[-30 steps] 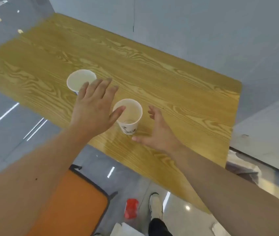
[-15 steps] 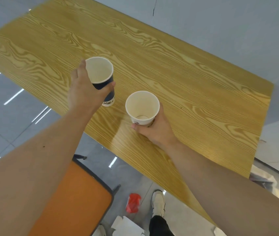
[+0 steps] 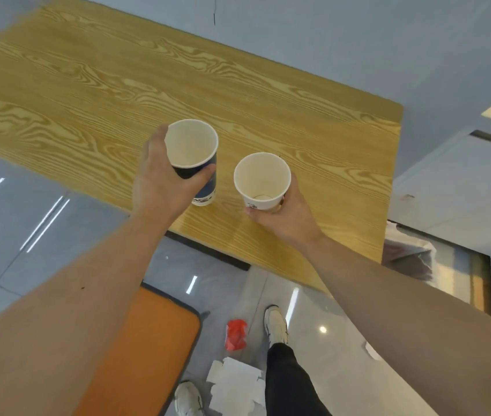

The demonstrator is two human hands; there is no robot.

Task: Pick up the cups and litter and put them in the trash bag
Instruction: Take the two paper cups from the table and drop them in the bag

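My left hand (image 3: 160,181) grips a dark blue paper cup (image 3: 193,157) with a white inside, held above the near edge of the wooden table (image 3: 88,94). My right hand (image 3: 289,217) grips a white paper cup (image 3: 262,178) from below, also lifted over the table. Both cups are upright and look empty. On the floor below lie a crumpled red wrapper (image 3: 236,334) and white crumpled paper (image 3: 235,385). A clear plastic bag (image 3: 409,253) shows past the table's right end.
An orange chair seat (image 3: 148,355) stands under my left forearm. My shoes (image 3: 275,324) and a dark trouser leg are on the glossy grey floor. A small white scrap (image 3: 371,351) lies on the floor at right. Grey walls surround the table.
My hands closed on the two cups, then lifted them off the table and drew them slightly toward me. The view shifted to the right.
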